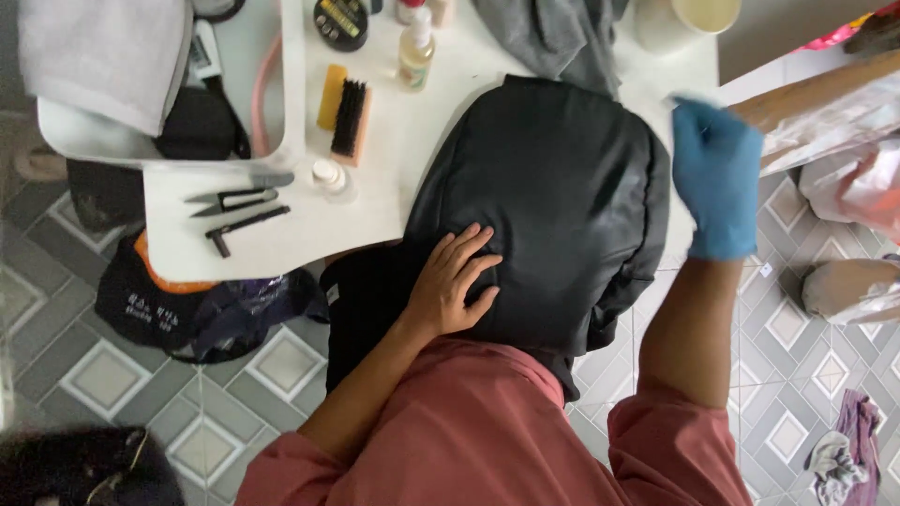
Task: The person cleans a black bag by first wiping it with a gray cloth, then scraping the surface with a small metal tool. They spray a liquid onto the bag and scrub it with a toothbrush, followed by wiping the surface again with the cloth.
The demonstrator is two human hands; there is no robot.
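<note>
We see the black bag (544, 206) lying on the white table (309, 225), long axis running near-to-far. Left hand (455, 286) rests flat, fingers spread, on its near-left edge, gripping nothing. Gloved right hand (717, 178) sits at its right edge; grip unclear, blurred.

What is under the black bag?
The white table shows beneath the black bag, with the left hand pressing on top. Anything between bag and table is hidden.
</note>
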